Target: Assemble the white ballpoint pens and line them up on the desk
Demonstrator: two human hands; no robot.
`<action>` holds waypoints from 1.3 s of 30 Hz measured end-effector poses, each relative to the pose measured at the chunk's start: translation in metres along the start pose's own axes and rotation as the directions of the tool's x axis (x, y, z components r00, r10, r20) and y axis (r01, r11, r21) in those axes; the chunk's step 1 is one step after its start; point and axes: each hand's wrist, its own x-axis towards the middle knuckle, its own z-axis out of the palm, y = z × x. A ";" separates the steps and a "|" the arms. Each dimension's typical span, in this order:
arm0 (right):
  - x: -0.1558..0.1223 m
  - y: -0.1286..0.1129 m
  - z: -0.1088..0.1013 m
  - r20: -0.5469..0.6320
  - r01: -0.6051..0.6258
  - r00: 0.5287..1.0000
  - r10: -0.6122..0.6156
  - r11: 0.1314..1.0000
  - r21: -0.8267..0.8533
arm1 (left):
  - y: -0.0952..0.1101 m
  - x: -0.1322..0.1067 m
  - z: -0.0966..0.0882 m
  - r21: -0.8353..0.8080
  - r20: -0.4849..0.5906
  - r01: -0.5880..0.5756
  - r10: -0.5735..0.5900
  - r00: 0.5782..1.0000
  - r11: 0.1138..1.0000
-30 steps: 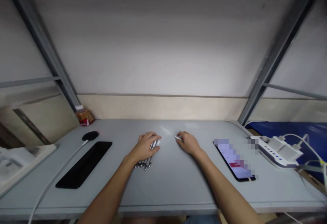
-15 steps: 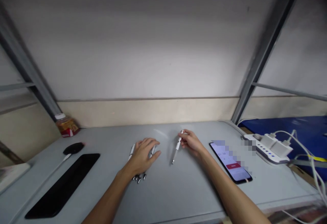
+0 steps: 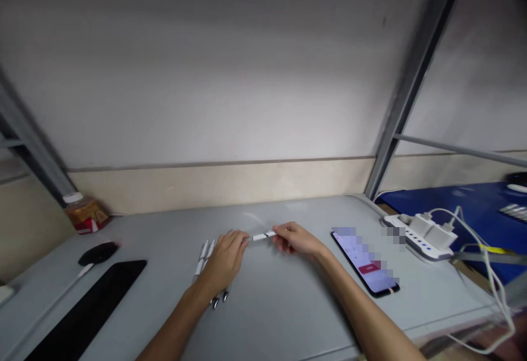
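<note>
A white pen (image 3: 263,235) is held level just above the grey table (image 3: 288,306), with a hand at each end. My left hand (image 3: 224,259) pinches its left end, and my right hand (image 3: 295,238) pinches its right end. Several more white pens (image 3: 205,254) lie side by side on the table, partly under my left hand and wrist.
A lit phone (image 3: 365,264) lies right of my right hand. A white power strip (image 3: 418,235) with chargers and cables sits at the far right. At left are a black pad (image 3: 78,317), a black puck (image 3: 97,252) on a cable and a small jar (image 3: 84,214).
My right hand lifted one pen away from the row and turned it level. My left hand rose off the pens and took the pen's other end. The camera swung right.
</note>
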 end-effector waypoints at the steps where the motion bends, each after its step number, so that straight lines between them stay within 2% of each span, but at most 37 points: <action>1: -0.001 -0.001 0.000 0.018 -0.009 1.000 0.010 0.999 -0.039 | 0.000 0.000 0.000 0.006 -0.002 0.004 -0.004 1.000 1.000; 9: -0.005 -0.004 0.001 0.082 -0.054 0.995 0.058 0.997 -0.055 | 0.003 -0.002 0.004 0.087 0.057 -0.016 0.011 0.998 0.996; 18: -0.008 -0.004 0.003 0.123 0.002 0.992 0.008 0.997 -0.080 | 0.009 -0.002 -0.003 0.070 0.082 -0.065 0.059 0.995 0.995; 22: -0.011 -0.005 0.005 0.148 0.104 0.986 -0.077 0.978 -0.179 | 0.006 -0.001 -0.002 0.082 0.056 -0.053 0.049 0.997 0.995; 25: -0.012 -0.009 0.009 0.102 0.256 0.967 -0.235 0.891 -0.375 | 0.001 -0.001 0.001 0.032 0.019 -0.006 0.006 1.000 0.999; 28: -0.013 -0.011 0.012 0.054 0.384 0.904 -0.424 0.748 -0.542 | -0.004 -0.002 0.006 -0.043 0.011 0.055 -0.055 0.998 0.998; 30: -0.013 -0.010 0.014 0.048 0.421 0.865 -0.500 0.669 -0.612 | -0.005 -0.002 0.009 -0.062 0.018 0.077 -0.076 0.997 0.995; 33: -0.014 -0.007 0.018 0.047 0.399 0.847 -0.529 0.576 -0.714 | -0.005 -0.002 0.011 -0.032 0.029 0.071 -0.070 0.997 0.997; 39: -0.015 -0.005 0.037 0.101 0.281 0.883 -0.459 0.343 -0.897 | 0.004 -0.003 0.010 -0.010 0.076 0.033 -0.032 0.997 0.999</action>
